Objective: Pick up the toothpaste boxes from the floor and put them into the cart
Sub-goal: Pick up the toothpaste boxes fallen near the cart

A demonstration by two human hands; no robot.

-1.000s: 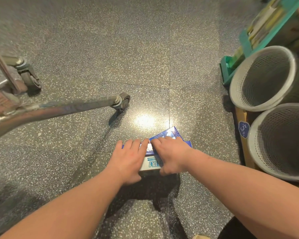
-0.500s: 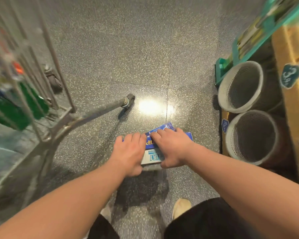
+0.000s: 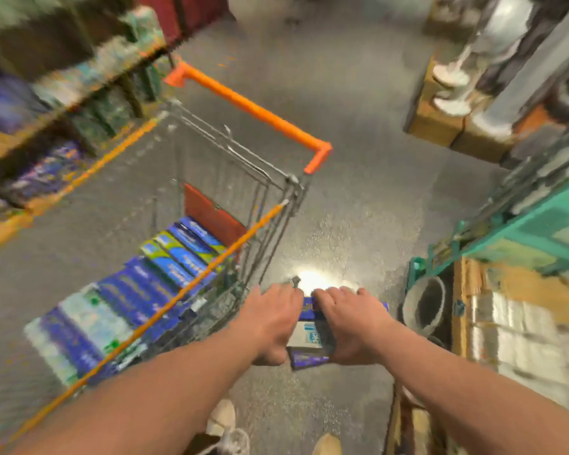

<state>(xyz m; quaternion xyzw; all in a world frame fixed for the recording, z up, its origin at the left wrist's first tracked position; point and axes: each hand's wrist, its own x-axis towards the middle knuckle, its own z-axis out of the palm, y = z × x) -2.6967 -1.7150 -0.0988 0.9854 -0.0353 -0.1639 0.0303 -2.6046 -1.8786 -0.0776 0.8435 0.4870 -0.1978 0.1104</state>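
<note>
A small stack of blue and white toothpaste boxes (image 3: 309, 336) is held between my two hands, above the speckled floor. My left hand (image 3: 270, 323) grips its left side and my right hand (image 3: 352, 323) grips its right side, fingers curled over the top. The wire cart (image 3: 270, 188) with an orange handle (image 3: 253, 106) stands just to the left of my hands. Several blue and green toothpaste boxes (image 3: 165, 274) lie in a row inside it. The picture is blurred by motion.
Grey mesh baskets (image 3: 424, 303) stand on the floor at the right, beside a green shelf frame (image 3: 519, 224). Store shelves with goods (image 3: 46, 110) run along the left. Cardboard boxes (image 3: 440, 123) sit far right. My shoes (image 3: 224, 418) show at the bottom.
The view has risen from the floor and the whole cart has come into sight. Both hands have lifted the stack of boxes off the floor, still gripping it from both sides.
</note>
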